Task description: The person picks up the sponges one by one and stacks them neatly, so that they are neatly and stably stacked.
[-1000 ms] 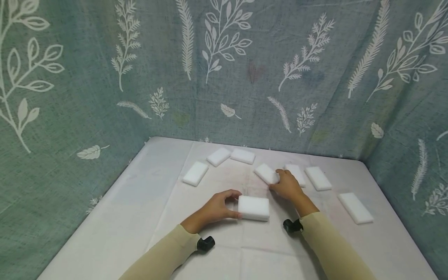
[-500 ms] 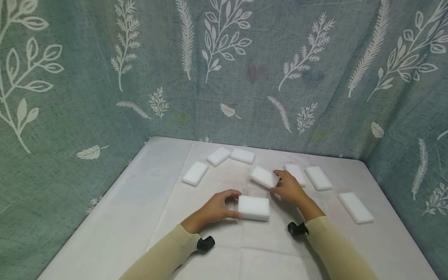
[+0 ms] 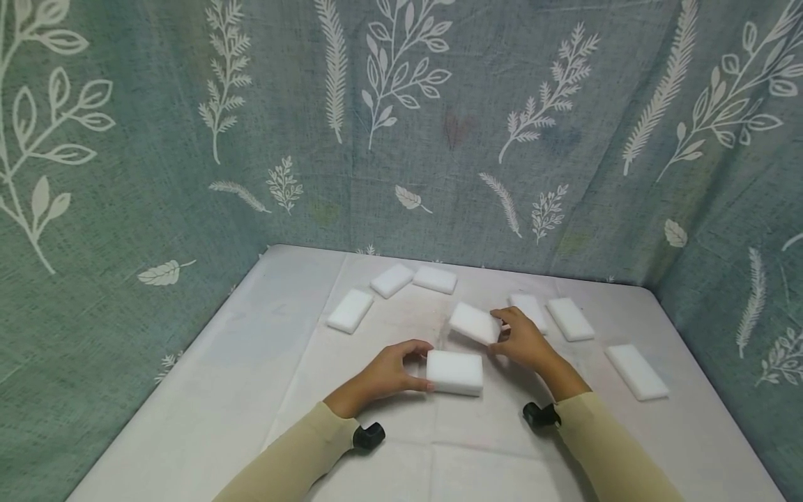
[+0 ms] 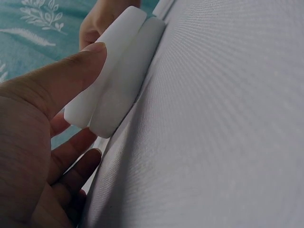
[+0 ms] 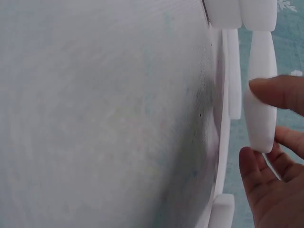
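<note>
A stack of two white sponges (image 3: 454, 371) lies mid-table. My left hand (image 3: 390, 369) holds its left end, thumb on the near side and fingers on the far side. In the left wrist view the upper sponge (image 4: 114, 61) rests on the lower sponge (image 4: 129, 80), with the thumb against the upper one. Beyond the stack, my right hand (image 3: 522, 339) pinches another white sponge (image 3: 475, 323) by its right end. The right wrist view has this held sponge (image 5: 262, 114) off the table, between the thumb and the fingers (image 5: 251, 171).
Three loose sponges lie at the back left, one of them a tilted sponge (image 3: 350, 311). On the right are a sponge (image 3: 569, 319) and a nearer sponge (image 3: 637, 372); another sponge (image 3: 528, 312) is partly behind my right hand. A leaf-patterned curtain (image 3: 401, 139) surrounds the white table (image 3: 251, 362).
My right hand has lifted its sponge off the table and brought it slightly nearer the stack, turning it flatter across. The left hand and the stack have stayed still.
</note>
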The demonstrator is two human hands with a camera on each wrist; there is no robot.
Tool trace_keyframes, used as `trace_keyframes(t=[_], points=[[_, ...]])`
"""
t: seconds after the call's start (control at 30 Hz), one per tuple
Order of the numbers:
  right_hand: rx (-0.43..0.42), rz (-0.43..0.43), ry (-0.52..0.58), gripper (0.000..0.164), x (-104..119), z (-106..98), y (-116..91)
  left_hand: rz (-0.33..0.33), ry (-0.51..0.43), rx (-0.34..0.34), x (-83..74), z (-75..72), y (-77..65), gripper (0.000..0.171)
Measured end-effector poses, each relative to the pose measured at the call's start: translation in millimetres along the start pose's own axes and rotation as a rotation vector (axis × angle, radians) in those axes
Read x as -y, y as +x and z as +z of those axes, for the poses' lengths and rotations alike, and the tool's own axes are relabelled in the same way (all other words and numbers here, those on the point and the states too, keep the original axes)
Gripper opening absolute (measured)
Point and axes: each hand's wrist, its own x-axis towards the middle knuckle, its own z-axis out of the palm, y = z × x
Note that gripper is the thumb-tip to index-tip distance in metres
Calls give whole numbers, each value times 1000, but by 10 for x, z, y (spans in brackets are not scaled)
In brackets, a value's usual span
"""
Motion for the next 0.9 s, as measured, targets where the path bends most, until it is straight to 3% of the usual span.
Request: trace_keyframes(t=[0.4,0.9], points=[[12,-42,-3,69,35,-70,-123,-13,-11,13,-7,-12,-9,69],[52,-180,-7,67,141,-251,-236,-13,-2,9,-7,-18,-11,69]])
